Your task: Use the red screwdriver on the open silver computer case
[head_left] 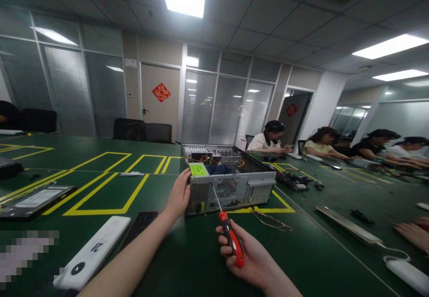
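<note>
An open computer case (231, 185) lies on the green table, its grey rear panel turned toward me. Inside are coloured cables and a power supply with a bright yellow-green label (198, 169). My left hand (179, 194) grips the case at its left corner, fingers against the side. A red and black screwdriver (231, 239) is wrapped in the fingers of my right hand (246, 254). Its thin metal shaft points up and away, the tip at the rear panel near the power supply; whether it sits in a screw is too small to tell.
A white device marked 21 (95, 250) and a dark flat object (142, 225) lie to the left. Right of the case are a thin cord (273, 221), black parts (291, 178) and a pale bar (348, 224). Several people sit along the right; another person's hand (414, 234) shows at the edge.
</note>
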Demonstrator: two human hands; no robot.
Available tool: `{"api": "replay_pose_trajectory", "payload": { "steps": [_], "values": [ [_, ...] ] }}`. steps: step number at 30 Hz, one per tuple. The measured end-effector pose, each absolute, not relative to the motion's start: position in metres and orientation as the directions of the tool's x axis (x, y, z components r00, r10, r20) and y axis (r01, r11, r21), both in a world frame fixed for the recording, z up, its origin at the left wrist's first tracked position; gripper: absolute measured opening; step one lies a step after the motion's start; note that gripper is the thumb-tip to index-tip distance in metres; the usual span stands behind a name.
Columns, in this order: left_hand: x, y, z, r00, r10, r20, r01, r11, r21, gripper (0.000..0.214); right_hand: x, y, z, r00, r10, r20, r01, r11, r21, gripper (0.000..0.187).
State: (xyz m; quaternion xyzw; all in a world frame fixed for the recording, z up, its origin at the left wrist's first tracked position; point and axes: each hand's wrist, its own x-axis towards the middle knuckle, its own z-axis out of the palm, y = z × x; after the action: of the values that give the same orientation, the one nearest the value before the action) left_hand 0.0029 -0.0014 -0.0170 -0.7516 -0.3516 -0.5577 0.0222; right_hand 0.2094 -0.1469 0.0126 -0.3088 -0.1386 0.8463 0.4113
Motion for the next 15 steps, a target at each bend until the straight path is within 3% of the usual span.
{"api": "replay_pose_trajectory", "payload": {
  "steps": [6, 10, 15],
  "values": [
    [0.0031, -0.0015, -0.0164, 0.135, 0.516, 0.846, 0.548, -0.75, 0.37, 0.043, 0.214, -0.1464, 0.0124, -0.51, 0.797, -0.323, -0.706, -0.603, -0.372, 0.028],
    [0.0028, -0.0019, -0.0161, 0.13, 0.52, 0.844, 0.547, -0.747, 0.377, 0.043, 0.2104, -0.1491, 0.0156, -0.453, 0.816, -0.359, -0.703, -0.574, -0.419, 0.022],
    [0.0023, -0.0019, -0.0164, 0.132, 0.523, 0.842, 0.551, -0.745, 0.376, 0.043, 0.2118, -0.1487, 0.0184, -0.473, 0.791, -0.387, -0.651, -0.61, -0.452, 0.031]
  ]
}}
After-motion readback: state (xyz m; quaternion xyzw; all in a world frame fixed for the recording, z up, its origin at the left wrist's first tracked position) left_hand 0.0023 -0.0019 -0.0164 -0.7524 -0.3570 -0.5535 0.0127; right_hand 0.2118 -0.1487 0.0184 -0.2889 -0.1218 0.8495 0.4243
